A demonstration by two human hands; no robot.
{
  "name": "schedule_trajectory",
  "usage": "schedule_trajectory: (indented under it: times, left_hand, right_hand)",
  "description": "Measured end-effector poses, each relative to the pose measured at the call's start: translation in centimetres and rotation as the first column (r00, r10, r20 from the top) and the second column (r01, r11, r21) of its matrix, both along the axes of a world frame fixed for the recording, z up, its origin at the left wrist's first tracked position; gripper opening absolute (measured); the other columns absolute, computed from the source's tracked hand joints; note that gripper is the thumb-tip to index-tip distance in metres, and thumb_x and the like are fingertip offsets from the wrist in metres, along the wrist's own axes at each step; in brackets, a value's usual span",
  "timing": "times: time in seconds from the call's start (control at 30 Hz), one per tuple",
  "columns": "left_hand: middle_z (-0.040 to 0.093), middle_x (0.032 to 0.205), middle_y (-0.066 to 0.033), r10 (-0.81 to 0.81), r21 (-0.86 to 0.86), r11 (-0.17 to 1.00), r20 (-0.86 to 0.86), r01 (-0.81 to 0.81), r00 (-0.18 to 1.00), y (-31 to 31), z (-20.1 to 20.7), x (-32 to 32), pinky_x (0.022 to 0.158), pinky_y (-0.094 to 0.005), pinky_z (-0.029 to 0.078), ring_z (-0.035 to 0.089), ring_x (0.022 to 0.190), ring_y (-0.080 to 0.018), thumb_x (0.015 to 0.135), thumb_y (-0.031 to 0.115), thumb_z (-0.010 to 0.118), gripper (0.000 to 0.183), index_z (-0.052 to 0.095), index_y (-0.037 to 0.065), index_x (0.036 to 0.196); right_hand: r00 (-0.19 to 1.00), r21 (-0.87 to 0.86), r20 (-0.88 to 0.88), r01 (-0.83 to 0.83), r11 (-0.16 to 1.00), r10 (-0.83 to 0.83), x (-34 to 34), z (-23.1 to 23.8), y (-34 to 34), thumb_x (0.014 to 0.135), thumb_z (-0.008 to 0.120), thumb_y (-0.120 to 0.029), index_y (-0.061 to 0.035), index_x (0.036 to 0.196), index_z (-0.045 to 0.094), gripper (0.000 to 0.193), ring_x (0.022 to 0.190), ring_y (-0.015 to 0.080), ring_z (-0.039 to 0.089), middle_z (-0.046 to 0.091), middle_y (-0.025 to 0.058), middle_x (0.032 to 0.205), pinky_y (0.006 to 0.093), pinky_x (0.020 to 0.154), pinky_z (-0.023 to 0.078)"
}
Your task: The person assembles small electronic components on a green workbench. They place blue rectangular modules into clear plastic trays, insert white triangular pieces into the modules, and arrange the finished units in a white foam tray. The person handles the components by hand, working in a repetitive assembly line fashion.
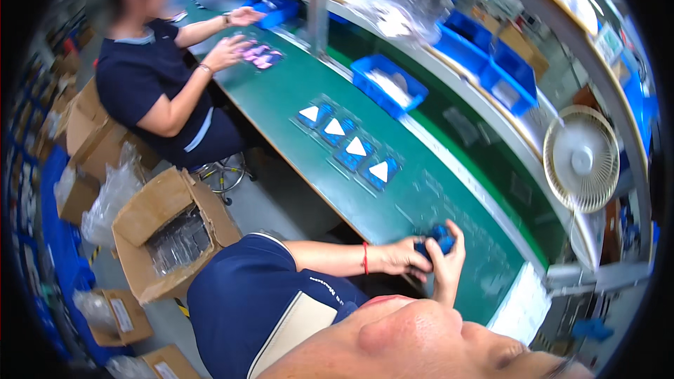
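Note:
A small dark blue item (438,240) is between my two hands above the near part of the green table; its kind cannot be made out. My left hand (401,255), with a red cord on its wrist, closes on it from the left. My right hand (449,261) grips it from the right with thumb and fingers. Farther along the table, several clear flat packs (357,149) lie in a slanting row, each with blue contents and a white triangle.
A co-worker (158,77) sits at the table's far left, hands over pink and dark pieces (261,55). Blue bins (390,85) line the back edge. A fan (581,158) stands at right, white sheets (521,303) lie at the near end, and an open carton (172,235) is at left.

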State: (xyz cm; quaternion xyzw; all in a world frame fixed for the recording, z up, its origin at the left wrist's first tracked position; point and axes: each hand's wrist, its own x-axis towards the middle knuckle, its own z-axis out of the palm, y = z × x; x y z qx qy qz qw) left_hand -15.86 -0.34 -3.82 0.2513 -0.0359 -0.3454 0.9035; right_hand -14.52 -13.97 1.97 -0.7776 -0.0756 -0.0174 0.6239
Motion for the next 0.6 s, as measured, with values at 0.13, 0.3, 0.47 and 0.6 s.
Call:
schedule_trajectory:
  times: [0.13,0.3,0.47,0.6]
  left_hand:
    - [0.066,0.103,-0.0104,0.041,0.032,0.999,-0.085,-0.039,0.996,2.4,0.0,0.6,0.06,-0.0394,0.062,0.068,0.091,-0.025,0.081,0.0,0.069,0.038,0.059,0.005,0.117]
    - [0.067,0.102,-0.0091,0.102,-0.115,0.987,-0.105,-0.114,0.989,5.0,0.1,0.8,0.059,-0.0388,0.06,0.069,0.087,-0.0236,0.086,0.011,0.069,0.034,0.057,0.007,0.119]
    - [0.056,0.125,-0.0213,0.2,-0.177,0.962,-0.069,-0.209,0.977,8.6,-0.8,0.7,0.082,-0.0518,0.057,0.059,0.113,-0.0368,0.091,0.013,0.06,0.048,0.042,-0.004,0.133]
    - [0.05,0.132,-0.022,0.247,-0.122,0.961,-0.023,-0.248,0.969,9.6,0.6,0.1,0.091,-0.053,0.054,0.05,0.124,-0.0383,0.087,-0.004,0.053,0.051,0.038,-0.006,0.135]
  right_hand:
    - [0.989,0.089,-0.12,-0.07,0.993,0.081,0.8,-0.5,-0.8,0.077,0.074,-0.004,0.0022,0.124,0.056,0.051,0.106,0.0178,0.056,0.059,0.0127,0.116,0.0318,0.093,0.044]
    - [0.965,0.277,-0.255,0.005,0.961,0.068,1.0,0.0,0.8,0.08,0.074,0.001,0.0028,0.115,0.059,0.038,0.091,0.0137,0.064,0.066,0.0089,0.101,0.0264,0.081,0.053]
    - [0.99,0.22,-0.119,0.095,0.971,-0.07,5.5,-0.1,0.8,0.082,0.07,0.003,0.004,0.113,0.059,0.034,0.086,0.0136,0.064,0.066,0.0081,0.096,0.0263,0.077,0.053]
    - [0.991,-0.165,0.086,0.113,0.98,-0.1,11.5,-2.9,1.5,0.073,0.081,-0.014,-0.0013,0.108,0.064,0.041,0.08,0.017,0.067,0.069,0.0121,0.087,0.0309,0.07,0.053]
